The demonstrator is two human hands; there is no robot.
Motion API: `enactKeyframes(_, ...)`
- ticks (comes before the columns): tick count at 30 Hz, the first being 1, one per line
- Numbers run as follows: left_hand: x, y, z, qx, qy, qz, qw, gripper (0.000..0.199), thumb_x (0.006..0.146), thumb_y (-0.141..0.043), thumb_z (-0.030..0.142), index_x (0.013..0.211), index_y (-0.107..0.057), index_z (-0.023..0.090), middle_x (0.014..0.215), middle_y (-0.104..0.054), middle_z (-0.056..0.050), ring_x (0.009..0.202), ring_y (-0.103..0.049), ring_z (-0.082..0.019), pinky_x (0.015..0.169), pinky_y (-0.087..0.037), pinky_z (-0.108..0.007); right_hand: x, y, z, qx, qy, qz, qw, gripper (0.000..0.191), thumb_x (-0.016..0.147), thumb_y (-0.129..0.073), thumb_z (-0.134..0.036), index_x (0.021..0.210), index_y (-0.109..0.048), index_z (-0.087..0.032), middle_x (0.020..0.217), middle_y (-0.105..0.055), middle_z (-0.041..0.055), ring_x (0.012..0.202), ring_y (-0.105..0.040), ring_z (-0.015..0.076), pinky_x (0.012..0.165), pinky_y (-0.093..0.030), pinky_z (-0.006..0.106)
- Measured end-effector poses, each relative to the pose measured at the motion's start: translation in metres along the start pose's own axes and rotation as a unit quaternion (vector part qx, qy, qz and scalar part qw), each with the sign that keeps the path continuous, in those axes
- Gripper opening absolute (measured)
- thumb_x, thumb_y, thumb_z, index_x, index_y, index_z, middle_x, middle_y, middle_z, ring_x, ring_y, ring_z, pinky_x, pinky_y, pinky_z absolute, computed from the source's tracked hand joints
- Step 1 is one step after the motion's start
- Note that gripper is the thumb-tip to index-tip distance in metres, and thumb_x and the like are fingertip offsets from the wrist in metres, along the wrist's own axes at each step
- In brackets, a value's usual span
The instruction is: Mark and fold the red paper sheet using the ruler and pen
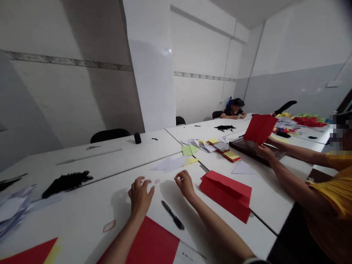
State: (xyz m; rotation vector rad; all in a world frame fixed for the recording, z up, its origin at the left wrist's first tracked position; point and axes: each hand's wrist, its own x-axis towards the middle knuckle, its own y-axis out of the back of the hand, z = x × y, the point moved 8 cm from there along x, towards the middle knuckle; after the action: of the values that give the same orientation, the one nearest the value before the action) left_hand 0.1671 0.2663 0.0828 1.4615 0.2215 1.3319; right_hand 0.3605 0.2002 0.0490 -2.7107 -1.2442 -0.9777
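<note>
My left hand (140, 196) hovers over the white table with its fingers bent and apart, holding nothing I can see. Beneath that forearm lies a red paper sheet (154, 244). To the right, my right hand (186, 185) has its thumb and fingertips curled together in a pinch; anything between them is too small to make out. A black pen (172, 215) rests on the table between my forearms. Just past the fingers is a small red-edged label (157, 181), and a similar label (109, 226) lies at left. A folded red paper (227, 194) sits right of my right hand.
At right, a person in a yellow shirt (332, 190) holds red paper (260, 128) above a dark paper cutter (247, 150). Another person (235, 109) sits at the far end. Paper scraps (205, 145), black cords (67, 183), scissors (93, 147) and a black spool (137, 138) lie around.
</note>
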Motion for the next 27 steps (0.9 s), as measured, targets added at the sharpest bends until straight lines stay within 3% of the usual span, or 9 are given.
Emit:
enactKeyframes(3, -0.008, -0.018, -0.014, 0.007, 0.010, -0.001, 1.000, 0.012, 0.086, -0.056, 0.023, 0.089, -0.068, 0.022, 0.117, -0.053, -0.010, 0.108, -0.049, -0.029, 0.085, -0.040, -0.046, -0.009, 0.001, 0.030, 0.015, -0.020, 0.014, 1.000, 0.013, 0.082, -0.056, -0.026, 0.073, -0.056, -0.018, 0.083, -0.052, 0.0048, 0.066, -0.053, 0.0150, 0.060, -0.047, 0.028)
enactKeyframes(7, -0.005, -0.014, 0.003, -0.023, -0.002, 0.040, 0.999, 0.008, 0.085, -0.059, 0.026, 0.088, -0.066, 0.022, 0.119, -0.051, -0.010, 0.114, -0.046, -0.030, 0.090, -0.038, -0.047, -0.006, -0.014, 0.033, 0.058, -0.027, -0.010, 0.998, 0.018, 0.083, -0.056, -0.034, 0.074, -0.055, -0.018, 0.086, -0.053, 0.0048, 0.073, -0.054, 0.0156, 0.064, -0.048, 0.028)
enactKeyframes(9, 0.000, -0.012, 0.012, -0.038, 0.004, 0.062, 0.997, 0.016, 0.084, -0.061, 0.026, 0.100, -0.063, 0.022, 0.122, -0.050, -0.011, 0.114, -0.048, -0.030, 0.090, -0.040, -0.046, -0.004, -0.025, 0.026, 0.081, -0.033, -0.029, 0.996, 0.022, 0.084, -0.056, -0.038, 0.074, -0.054, -0.018, 0.081, -0.055, 0.0038, 0.072, -0.054, 0.0155, 0.063, -0.047, 0.027)
enactKeyframes(11, 0.006, -0.014, 0.017, -0.030, 0.008, 0.066, 0.997, 0.040, 0.083, -0.062, 0.025, 0.122, -0.054, 0.022, 0.121, -0.050, -0.012, 0.110, -0.051, -0.028, 0.088, -0.041, -0.045, -0.003, -0.033, 0.018, 0.101, -0.044, -0.047, 0.993, 0.023, 0.085, -0.053, -0.041, 0.081, -0.056, -0.018, 0.073, -0.056, 0.0019, 0.066, -0.053, 0.0146, 0.060, -0.045, 0.026)
enactKeyframes(14, 0.018, -0.025, 0.021, 0.037, -0.007, 0.002, 0.999, 0.073, 0.083, -0.059, 0.019, 0.147, -0.023, 0.019, 0.110, -0.055, -0.011, 0.097, -0.059, -0.025, 0.084, -0.043, -0.041, -0.002, -0.042, -0.002, 0.135, -0.060, -0.090, 0.985, 0.035, 0.088, -0.048, -0.042, 0.111, -0.054, -0.016, 0.060, -0.055, -0.0032, 0.052, -0.049, 0.0127, 0.051, -0.042, 0.024)
enactKeyframes(17, 0.033, -0.033, 0.028, 0.121, -0.038, -0.083, 0.988, 0.077, 0.086, -0.053, 0.017, 0.150, -0.011, 0.017, 0.101, -0.058, -0.009, 0.085, -0.062, -0.023, 0.076, -0.043, -0.036, -0.001, -0.051, -0.034, 0.164, -0.034, -0.171, 0.971, 0.052, 0.090, -0.045, -0.035, 0.138, -0.037, -0.017, 0.055, -0.053, -0.0067, 0.048, -0.048, 0.0124, 0.049, -0.040, 0.022)
enactKeyframes(21, 0.050, -0.030, 0.044, 0.205, -0.078, -0.114, 0.969, 0.070, 0.088, -0.041, 0.010, 0.151, -0.010, 0.019, 0.099, -0.060, -0.010, 0.078, -0.063, -0.021, 0.073, -0.042, -0.036, 0.008, -0.050, -0.057, 0.011, 0.072, -0.162, 0.984, 0.062, 0.087, -0.045, -0.019, 0.147, -0.029, -0.021, 0.061, -0.059, -0.0029, 0.052, -0.052, 0.0144, 0.055, -0.039, 0.023)
enactKeyframes(27, 0.055, -0.033, 0.061, 0.265, -0.100, -0.112, 0.953, 0.076, 0.085, -0.037, 0.003, 0.151, -0.008, 0.025, 0.099, -0.061, -0.010, 0.074, -0.063, -0.019, 0.072, -0.041, -0.035, 0.016, -0.054, -0.037, -0.132, 0.094, -0.154, 0.975, 0.059, 0.086, -0.043, -0.016, 0.144, -0.037, -0.023, 0.078, -0.070, 0.0062, 0.061, -0.061, 0.0202, 0.060, -0.041, 0.026)
